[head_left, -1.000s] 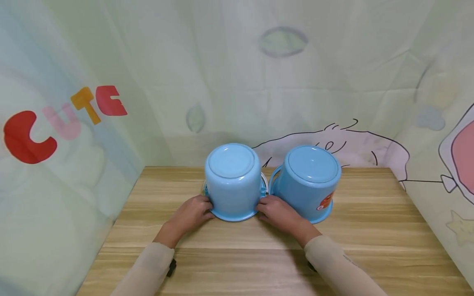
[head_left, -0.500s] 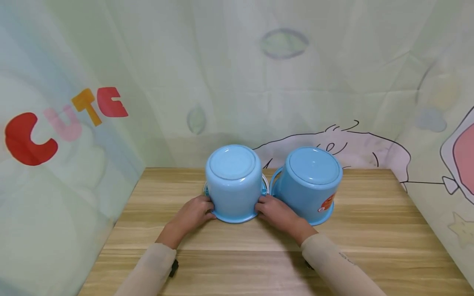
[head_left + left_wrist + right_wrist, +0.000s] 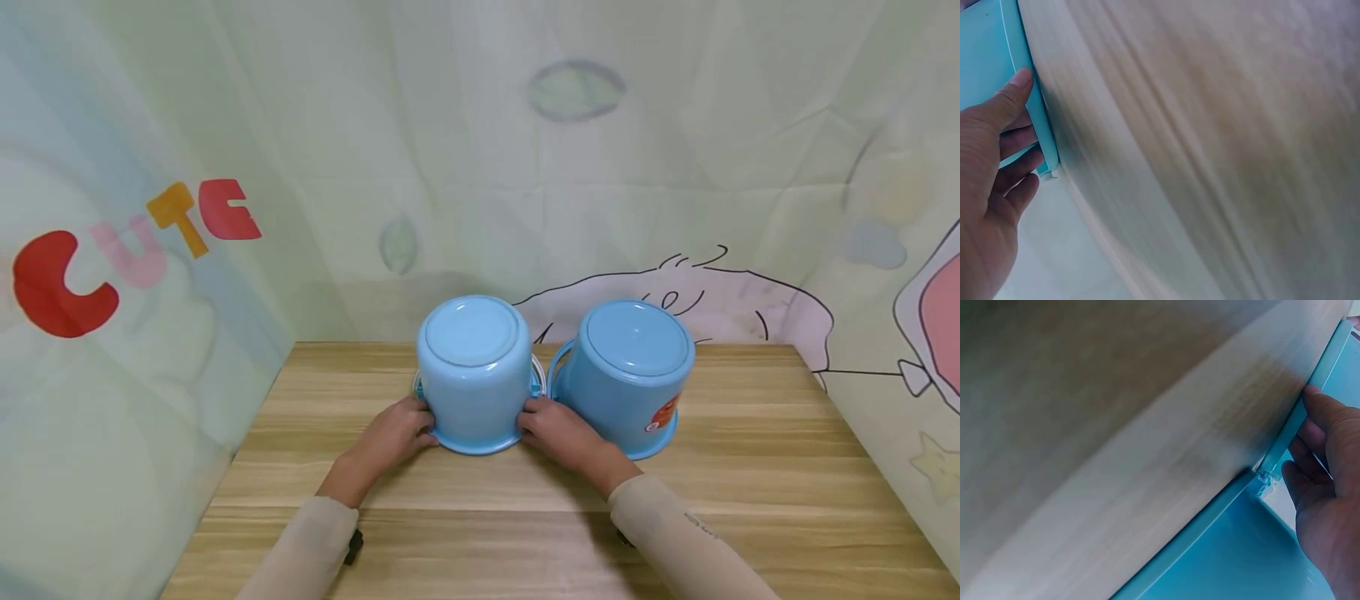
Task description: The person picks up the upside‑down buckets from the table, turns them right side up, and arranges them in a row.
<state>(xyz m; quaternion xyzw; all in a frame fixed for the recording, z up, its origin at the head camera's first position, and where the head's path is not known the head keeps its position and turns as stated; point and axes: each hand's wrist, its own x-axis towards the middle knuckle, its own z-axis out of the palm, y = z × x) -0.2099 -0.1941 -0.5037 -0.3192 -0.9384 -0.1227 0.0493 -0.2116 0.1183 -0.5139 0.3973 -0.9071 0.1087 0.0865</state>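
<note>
Just below the middle of the head view, a light-blue bucket [image 3: 474, 383] sits upside down on the wooden table [image 3: 480, 546]. The left hand [image 3: 392, 432] pinches its rim at the bucket's lower left; the right hand [image 3: 561, 433] pinches it at lower right, both thumbs lying on the rim. A second bucket [image 3: 626, 392] (this one with a red sticker [image 3: 663, 413]), also inverted, stands just beside it, right of centre.
</note>
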